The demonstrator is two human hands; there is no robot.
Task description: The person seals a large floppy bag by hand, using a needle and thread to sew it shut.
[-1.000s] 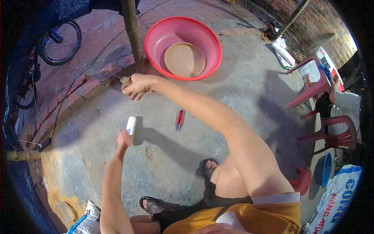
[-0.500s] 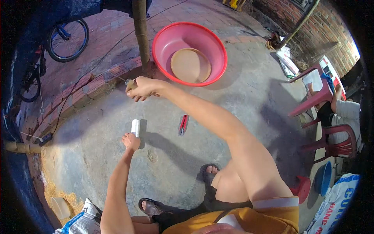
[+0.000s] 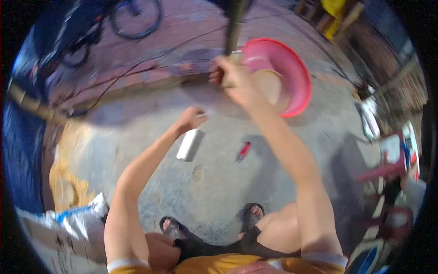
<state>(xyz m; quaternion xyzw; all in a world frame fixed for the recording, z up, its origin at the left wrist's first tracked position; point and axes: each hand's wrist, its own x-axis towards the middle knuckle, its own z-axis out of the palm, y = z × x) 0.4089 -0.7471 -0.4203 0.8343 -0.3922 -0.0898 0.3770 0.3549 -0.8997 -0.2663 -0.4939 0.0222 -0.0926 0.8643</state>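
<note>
My left hand [image 3: 192, 118] is raised above the upper end of a white roll [image 3: 187, 145] on the concrete floor. Its fingers are pinched together, with a small pale piece at the fingertips, too small to name. My right hand [image 3: 228, 75], blurred by motion, is up near the wooden post [image 3: 234, 32], left of the pink basin. Its fingers are curled; whatever they hold is hidden or smeared. Red-handled snips [image 3: 244, 151] lie on the floor to the right of the roll.
A pink basin [image 3: 301, 77] with a round tan tray [image 3: 269, 86] inside stands beyond my right hand. Sacks [image 3: 68, 233] lie at lower left, red chairs [image 3: 392, 160] stand at right. A black cable [image 3: 137, 66] crosses the brick paving near a bicycle [image 3: 136, 18].
The view has turned, so the scene sits further right and tilted. My left hand has left the white roll and risen above it. The brownish handle seen in my right hand is no longer clear.
</note>
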